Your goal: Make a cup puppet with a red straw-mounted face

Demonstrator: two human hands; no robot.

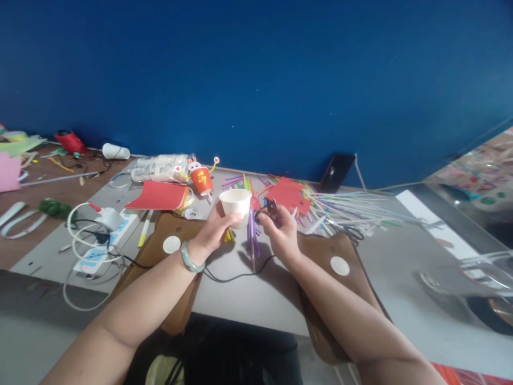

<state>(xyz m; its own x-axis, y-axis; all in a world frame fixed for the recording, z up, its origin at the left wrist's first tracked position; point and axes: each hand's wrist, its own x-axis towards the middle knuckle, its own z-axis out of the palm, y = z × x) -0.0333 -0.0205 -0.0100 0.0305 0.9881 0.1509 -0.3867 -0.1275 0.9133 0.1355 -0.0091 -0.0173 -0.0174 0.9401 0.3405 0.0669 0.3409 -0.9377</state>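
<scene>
My left hand (pixel 216 229), with a pale green bangle at the wrist, is closed around a white paper cup (pixel 235 201) that is held above the table, its open mouth up. Just to the right of the cup, my right hand (pixel 282 231) is closed on a small dark tool (pixel 271 208); its exact kind is hard to make out. The cup and the tool appear close together. Purple straws (pixel 252 243) lie below and between my hands. Behind the cup stands a red paper cup figure (pixel 201 181) with a rabbit face and yellow arms.
Red paper (pixel 158 195) and a bagged stack of cups (pixel 162 167) lie at the left, near a power strip (pixel 106 243) with loose cables. Pipe cleaners (pixel 360 207) spread to the right, before a dark phone (pixel 337 172). Brown pads (pixel 336 299) lie under my forearms. A blue wall (pixel 256 80) closes the back.
</scene>
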